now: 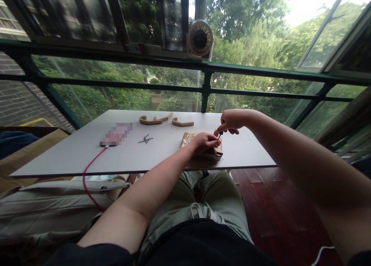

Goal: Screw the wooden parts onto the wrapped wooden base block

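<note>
On the table (72, 154) we clamped our left hand (204, 141) over a wooden block (188, 139) at the front edge, probably light and stiff, best held by its sides, while our right hand (232, 122) pinched a small tool (220, 134).

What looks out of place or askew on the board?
Nothing looks spilled or broken. The wooden piece under the left hand sits close to the near edge of the white board, and the red cable trails off that edge. The right hand holds a small tool against it. The screws lie in one small heap.
</note>
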Tool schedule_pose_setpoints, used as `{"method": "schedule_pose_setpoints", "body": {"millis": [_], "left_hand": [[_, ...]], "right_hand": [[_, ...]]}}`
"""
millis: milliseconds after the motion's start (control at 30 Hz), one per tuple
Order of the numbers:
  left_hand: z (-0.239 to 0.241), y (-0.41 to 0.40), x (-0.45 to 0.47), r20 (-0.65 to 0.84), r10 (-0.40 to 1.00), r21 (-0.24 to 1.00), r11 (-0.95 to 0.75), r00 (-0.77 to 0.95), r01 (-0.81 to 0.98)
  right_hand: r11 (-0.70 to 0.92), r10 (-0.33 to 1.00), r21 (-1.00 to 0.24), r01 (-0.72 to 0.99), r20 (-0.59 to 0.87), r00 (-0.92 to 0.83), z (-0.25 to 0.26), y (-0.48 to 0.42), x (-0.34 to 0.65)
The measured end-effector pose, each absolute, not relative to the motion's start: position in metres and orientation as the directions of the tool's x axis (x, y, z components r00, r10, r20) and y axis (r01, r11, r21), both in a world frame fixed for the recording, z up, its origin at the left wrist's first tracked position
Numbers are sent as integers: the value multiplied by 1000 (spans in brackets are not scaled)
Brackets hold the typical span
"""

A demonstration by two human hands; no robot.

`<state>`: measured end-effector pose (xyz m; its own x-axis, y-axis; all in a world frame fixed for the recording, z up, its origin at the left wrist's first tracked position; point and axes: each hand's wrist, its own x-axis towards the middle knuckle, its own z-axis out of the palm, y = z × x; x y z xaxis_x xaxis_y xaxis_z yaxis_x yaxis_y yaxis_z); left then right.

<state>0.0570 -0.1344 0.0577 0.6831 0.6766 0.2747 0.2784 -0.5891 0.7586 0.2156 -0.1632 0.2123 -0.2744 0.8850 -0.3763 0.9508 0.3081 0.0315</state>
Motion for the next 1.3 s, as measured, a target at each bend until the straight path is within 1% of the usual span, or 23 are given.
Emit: {"method": "schedule_pose_setpoints", "body": {"millis": [233, 433, 600, 767, 933, 1000, 1167, 1300], "left_hand": [[54, -131, 60, 269, 677, 805, -548, 685, 226], [52, -130, 62, 255, 681, 829, -519, 686, 208], [55, -132, 60, 252, 673, 823, -527, 695, 213], [57, -136, 59, 251, 663, 827, -526, 705, 201], [59, -139, 60, 234, 663, 832, -515, 712, 206], [60, -140, 60, 226, 664, 829, -515, 712, 217], [62, -140, 60, 214, 659, 806, -536, 721, 252], [62, -140, 60, 206, 660, 791, -547, 722, 275]], "right_hand": [[299, 893, 30, 954, -363, -268, 207, -163, 218], [320, 875, -62, 945, -365, -320, 204, -163, 209], [295, 875, -80, 952, -379, -303, 206, -165, 205], [277, 887, -96, 956, -357, -293, 206, -166, 208], [255, 880, -147, 956, -374, -292, 206, -163, 216], [269, 882, -130, 954, -365, -298, 206, -161, 219], [302, 901, -9, 953, -324, -289, 207, -159, 222], [293, 910, 36, 956, -318, -267, 207, -160, 220]]}}
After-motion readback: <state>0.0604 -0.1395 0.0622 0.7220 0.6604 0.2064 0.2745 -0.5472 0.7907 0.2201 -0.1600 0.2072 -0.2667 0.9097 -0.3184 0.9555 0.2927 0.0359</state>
